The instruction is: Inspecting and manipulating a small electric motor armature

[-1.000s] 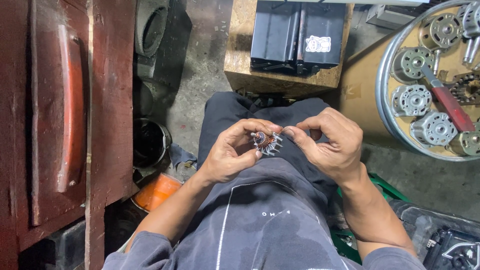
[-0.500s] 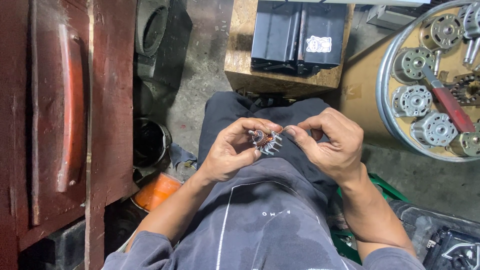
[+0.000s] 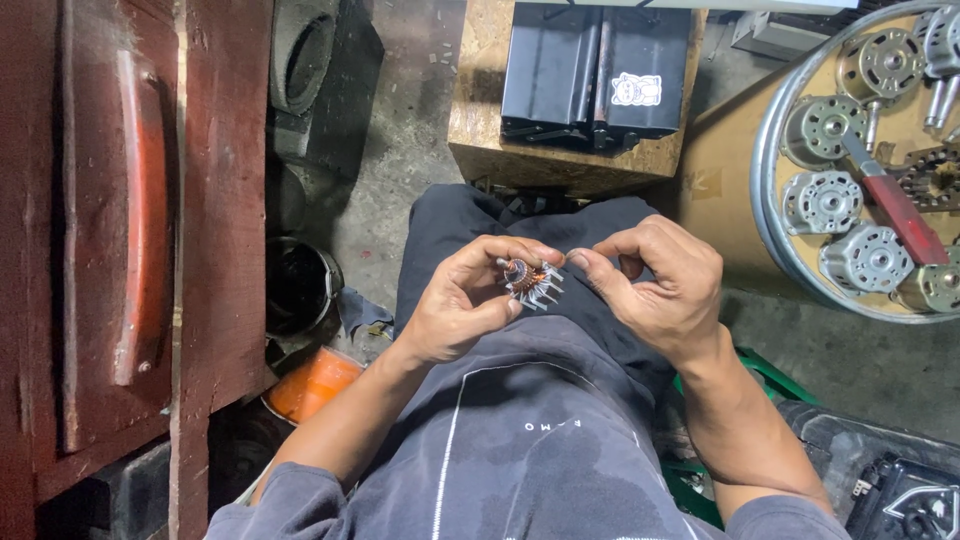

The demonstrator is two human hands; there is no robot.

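Risk noted: the rotor (image 3: 527,281), a small copper-wound part with thin metal prongs, is held over the lap. A slack grip could likely drop it to the cluttered floor, and the prongs look easily bent. Left hand (image 3: 462,305) is curled round it, fingers closed on its body. Right hand (image 3: 660,290) pinches narrowly at the prong side; whether it touches, I cannot tell.

The left hand (image 3: 455,305) pinches a small copper-wound motor rotor (image 3: 527,281) over the lap, and the right hand (image 3: 660,285) meets it just beside, fingertips at the thin metal pins. A black box (image 3: 595,70) sits on a wooden block (image 3: 480,120) ahead. At the right edge, a round metal tray (image 3: 775,215) holds grey motor parts (image 3: 822,200) and a red-handled tool (image 3: 895,205).
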